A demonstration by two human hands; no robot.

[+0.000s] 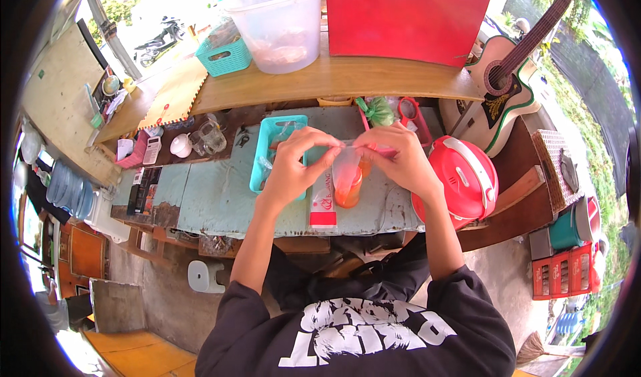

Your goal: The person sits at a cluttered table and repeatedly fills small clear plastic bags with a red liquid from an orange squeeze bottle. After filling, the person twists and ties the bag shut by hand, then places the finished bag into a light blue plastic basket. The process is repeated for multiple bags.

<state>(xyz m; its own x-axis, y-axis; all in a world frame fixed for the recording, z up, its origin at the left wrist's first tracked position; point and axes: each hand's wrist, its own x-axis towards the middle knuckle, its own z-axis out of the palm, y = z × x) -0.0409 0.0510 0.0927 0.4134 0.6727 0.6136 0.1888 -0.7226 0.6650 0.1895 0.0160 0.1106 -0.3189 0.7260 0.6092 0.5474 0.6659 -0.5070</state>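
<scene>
My left hand point(304, 160) and my right hand point(394, 153) both pinch the top of a small clear plastic bag point(346, 167) between closed fingers. Behind and just under the bag stands an orange-filled container point(349, 193), partly hidden; whether there are one or two is unclear. A white and red printed packet point(323, 218) lies just left of it. A turquoise basket point(264, 175) with small packets is beside my left hand. Right of my right hand sits a red lidded container with a white handle point(461, 177).
A wooden shelf point(240, 90) above holds a clear tub point(274, 30), a turquoise basket point(224, 60) and a red board point(407, 17). A pink basket point(422, 130) with a green bag is behind my right hand. A guitar point(501, 93) leans at right. Glass mugs point(212, 140) stand at left.
</scene>
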